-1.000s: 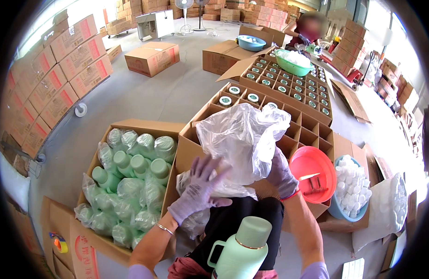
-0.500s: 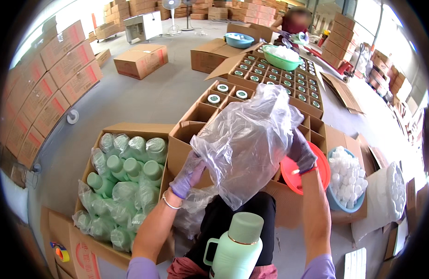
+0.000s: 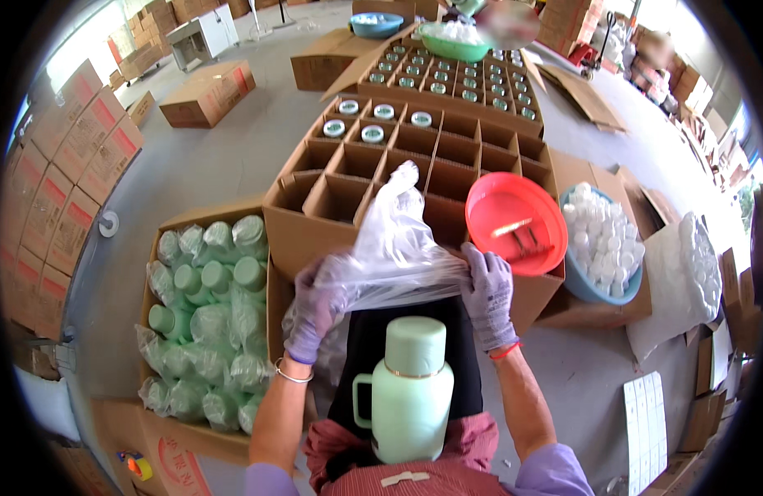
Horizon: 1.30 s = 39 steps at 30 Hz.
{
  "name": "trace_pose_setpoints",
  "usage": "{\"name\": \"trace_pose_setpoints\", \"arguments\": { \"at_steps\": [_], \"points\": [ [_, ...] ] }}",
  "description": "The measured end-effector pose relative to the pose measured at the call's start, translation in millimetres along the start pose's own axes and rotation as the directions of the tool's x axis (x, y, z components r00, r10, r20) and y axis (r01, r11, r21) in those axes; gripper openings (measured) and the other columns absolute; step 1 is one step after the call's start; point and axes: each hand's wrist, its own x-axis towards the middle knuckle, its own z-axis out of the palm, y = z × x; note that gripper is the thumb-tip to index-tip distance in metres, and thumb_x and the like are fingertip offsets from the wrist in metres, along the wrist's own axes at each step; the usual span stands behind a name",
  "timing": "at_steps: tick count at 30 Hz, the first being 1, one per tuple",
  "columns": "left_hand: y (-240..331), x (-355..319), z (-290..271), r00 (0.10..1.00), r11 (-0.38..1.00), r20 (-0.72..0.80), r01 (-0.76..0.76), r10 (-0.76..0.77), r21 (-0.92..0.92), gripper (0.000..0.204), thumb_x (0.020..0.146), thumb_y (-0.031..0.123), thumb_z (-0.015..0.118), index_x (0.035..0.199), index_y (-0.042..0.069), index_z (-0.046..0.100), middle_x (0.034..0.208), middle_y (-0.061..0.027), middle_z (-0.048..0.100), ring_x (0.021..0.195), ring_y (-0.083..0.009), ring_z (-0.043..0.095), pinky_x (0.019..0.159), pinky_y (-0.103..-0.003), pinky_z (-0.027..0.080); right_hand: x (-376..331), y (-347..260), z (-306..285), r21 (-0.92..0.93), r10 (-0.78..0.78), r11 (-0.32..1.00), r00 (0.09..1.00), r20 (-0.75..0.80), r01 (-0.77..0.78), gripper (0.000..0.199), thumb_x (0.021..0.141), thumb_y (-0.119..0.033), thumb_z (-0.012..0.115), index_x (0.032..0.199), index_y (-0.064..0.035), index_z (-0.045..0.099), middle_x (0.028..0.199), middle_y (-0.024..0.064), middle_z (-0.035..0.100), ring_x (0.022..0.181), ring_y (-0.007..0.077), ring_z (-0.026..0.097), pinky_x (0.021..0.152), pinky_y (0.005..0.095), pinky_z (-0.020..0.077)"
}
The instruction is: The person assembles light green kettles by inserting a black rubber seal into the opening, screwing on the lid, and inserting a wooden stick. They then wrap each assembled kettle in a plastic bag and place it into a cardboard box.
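- Plastic bag (image 3: 398, 248), clear and crinkled, is stretched between both gloved hands just above the mint-green flask (image 3: 408, 388); its loose top rises away from the hands over the front edge of the divided carton (image 3: 414, 165).
- Left hand (image 3: 315, 306), in a purple glove, is closed around the bag's left edge, fingers curled into the film; a thin bangle sits at its wrist.
- Right hand (image 3: 489, 293), also gloved, pinches the bag's right edge with fingers pressed together; a red band circles its wrist.
- Below and between the hands, the mint-green flask stands upright on the person's lap, its handle turned toward the left hand and its cap close under the bag.
- Beyond the hands, the divided carton has mostly bare cells; a few cells at its far end hold capped flasks.
- Just beside the right hand, on the carton's corner, rests a red basin (image 3: 513, 219) with a small tool inside.
- Further out past the right hand is a blue basin (image 3: 604, 289) heaped with white lids.
- Outward from the left hand, an open box (image 3: 204, 314) on the floor is packed with green flasks wrapped in clear bags.
- Far past the hands, another divided carton (image 3: 447, 78) is filled with flasks, with a green basin (image 3: 456, 41) on it.
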Motion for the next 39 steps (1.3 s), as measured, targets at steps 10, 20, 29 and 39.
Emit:
{"name": "trace_pose_setpoints", "arguments": {
  "at_steps": [10, 20, 29, 39],
  "points": [
    [28.4, -165.5, -19.0, 0.948, 0.984, 0.297, 0.147, -0.112, -0.098, 0.048, 0.099, 0.025, 0.057, 0.134, -0.006, 0.052, 0.103, -0.0198, 0.069, 0.09, -0.0327, 0.07, 0.082, -0.036, 0.053, -191.2, -43.7, -64.2, 0.392, -0.258, 0.899, 0.96, 0.113, 0.196, 0.027, 0.064, -0.011, 0.068, 0.089, -0.0073, 0.059, 0.098, 0.0107, 0.058, 0.093, 0.0308, 0.058, 0.097, 0.0548, 0.0454],
    [28.9, -210.3, -96.8, 0.603, 0.922, 0.705, 0.327, -0.373, 0.208, 0.026, 0.094, 0.021, 0.068, 0.117, 0.008, 0.07, 0.1, -0.0128, 0.073, 0.087, -0.0245, 0.071, 0.077, -0.034, 0.056, -242.8, -33.4, -90.4, 0.505, -0.568, 0.799, 0.686, 0.454, 0.327, 0.015, 0.081, -0.021, 0.062, 0.093, -0.0115, 0.064, 0.1, 0.0045, 0.061, 0.096, 0.0252, 0.061, 0.093, 0.0415, 0.0477],
    [20.8, -178.4, -55.0, 0.69, 0.931, 0.636, 0.337, -0.346, 0.14, 0.053, 0.088, 0.017, 0.069, 0.134, 0.0, 0.049, 0.093, -0.0203, 0.069, 0.09, -0.0255, 0.067, 0.085, -0.036, 0.053, -237.0, -43.7, -79.7, 0.614, -0.453, 0.786, 0.743, 0.493, 0.072, 0.011, 0.084, -0.011, 0.064, 0.091, -0.0034, 0.065, 0.092, 0.0106, 0.057, 0.086, 0.0278, 0.058, 0.076, 0.0393, 0.0482],
    [2.9, -261.7, -165.0, 0.717, 0.627, -0.21, 0.384, -0.665, -0.678, 0.017, 0.096, 0.023, 0.052, 0.093, 0.01, 0.061, 0.101, -0.004, 0.067, 0.101, -0.0163, 0.065, 0.093, -0.037, 0.054, -39.2, -212.4, 19.8, 0.78, -0.585, 0.562, 0.798, 0.14, 0.275, 0.029, 0.08, -0.001, 0.064, 0.109, -0.0023, 0.066, 0.117, 0.0182, 0.061, 0.104, 0.039, 0.059, 0.091, 0.0458, 0.0482]
  ]
}}
